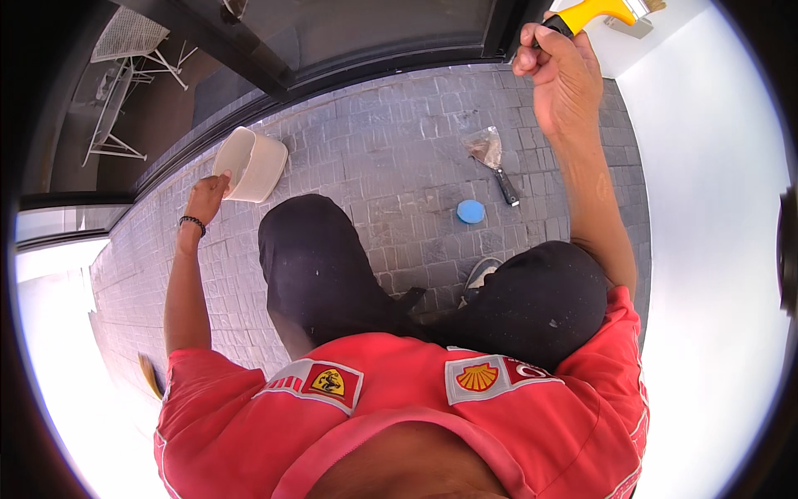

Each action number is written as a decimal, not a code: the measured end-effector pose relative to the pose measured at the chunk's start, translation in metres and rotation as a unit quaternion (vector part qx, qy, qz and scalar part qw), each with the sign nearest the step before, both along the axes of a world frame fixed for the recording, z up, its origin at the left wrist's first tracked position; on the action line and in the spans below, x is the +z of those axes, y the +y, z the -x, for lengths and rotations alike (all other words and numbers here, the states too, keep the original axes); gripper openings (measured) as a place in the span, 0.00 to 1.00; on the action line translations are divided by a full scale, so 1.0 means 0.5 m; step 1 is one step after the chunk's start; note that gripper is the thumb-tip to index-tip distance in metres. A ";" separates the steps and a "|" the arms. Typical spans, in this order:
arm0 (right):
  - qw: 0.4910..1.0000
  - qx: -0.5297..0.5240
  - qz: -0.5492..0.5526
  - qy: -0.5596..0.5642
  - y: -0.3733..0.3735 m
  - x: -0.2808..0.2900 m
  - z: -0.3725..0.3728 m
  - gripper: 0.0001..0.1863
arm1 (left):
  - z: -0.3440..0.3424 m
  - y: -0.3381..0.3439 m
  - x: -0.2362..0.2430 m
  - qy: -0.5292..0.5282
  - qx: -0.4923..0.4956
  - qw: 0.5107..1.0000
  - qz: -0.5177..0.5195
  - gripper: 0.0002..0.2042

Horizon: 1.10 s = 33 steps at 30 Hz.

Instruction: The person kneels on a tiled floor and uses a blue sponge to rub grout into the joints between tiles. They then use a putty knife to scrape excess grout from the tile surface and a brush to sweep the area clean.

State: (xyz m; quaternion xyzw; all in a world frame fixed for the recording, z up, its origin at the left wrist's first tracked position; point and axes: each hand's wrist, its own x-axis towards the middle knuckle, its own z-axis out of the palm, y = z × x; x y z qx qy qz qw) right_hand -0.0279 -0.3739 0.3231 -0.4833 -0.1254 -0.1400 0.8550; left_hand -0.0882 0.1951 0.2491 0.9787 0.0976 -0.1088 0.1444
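My left hand [208,198] grips the rim of a whitish plastic tub [268,170], which is tilted so its opening faces left; what is inside cannot be made out. Raised at the upper right, my right hand [565,79] is closed round the black end of a paintbrush [592,13] with a yellow handle. Its bristles point right, beside the white wall. On the paving in front of my knees lie a putty knife [504,185] with a broad stained blade and black handle, and a round blue lid [470,211].
A dark-framed glass door [374,37] runs along the far side, with wire furniture [116,100] behind it. A white wall [706,208] stands at the right. Grey stone paving [374,133] covers the ground. Something brownish, like bristles [150,376], shows at the lower left.
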 end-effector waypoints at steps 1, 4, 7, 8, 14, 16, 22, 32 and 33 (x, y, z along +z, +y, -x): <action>1.000 0.006 -0.020 0.008 -0.005 0.004 0.004 0.16 | -0.020 -0.072 0.020 -0.020 -0.068 0.997 0.026 0.23; 0.998 0.010 -0.060 0.031 -0.026 0.011 0.023 0.18 | -0.102 -0.310 0.029 -0.045 -0.315 0.947 0.040 0.16; 0.999 0.017 -0.029 -0.010 -0.065 0.015 0.045 0.15 | -0.149 -0.573 -0.053 -0.012 -0.510 0.857 0.065 0.12; 0.999 0.003 -0.033 -0.009 -0.082 0.016 0.053 0.15 | -0.152 -0.656 -0.092 0.029 -0.569 0.821 0.040 0.12; 0.995 -0.074 -0.064 -0.008 -0.172 0.026 0.113 0.21 | -0.085 -1.013 -0.351 -0.029 -0.717 0.695 -0.049 0.15; 0.995 -0.097 -0.022 0.021 -0.190 0.025 0.134 0.19 | -0.059 -1.059 -0.416 -0.051 -0.701 0.704 -0.105 0.15; 0.996 -0.071 -0.021 0.044 -0.220 0.003 0.154 0.19 | -0.109 -1.004 -0.466 -0.048 -0.688 0.708 -0.155 0.13; 0.994 0.000 -0.101 -0.032 -0.130 -0.032 0.039 0.20 | -0.207 -0.473 -0.348 0.189 -0.534 0.758 -0.325 0.11; 0.993 0.008 -0.108 -0.042 -0.110 -0.034 0.027 0.20 | -0.189 -0.433 -0.331 0.217 -0.523 0.758 -0.323 0.12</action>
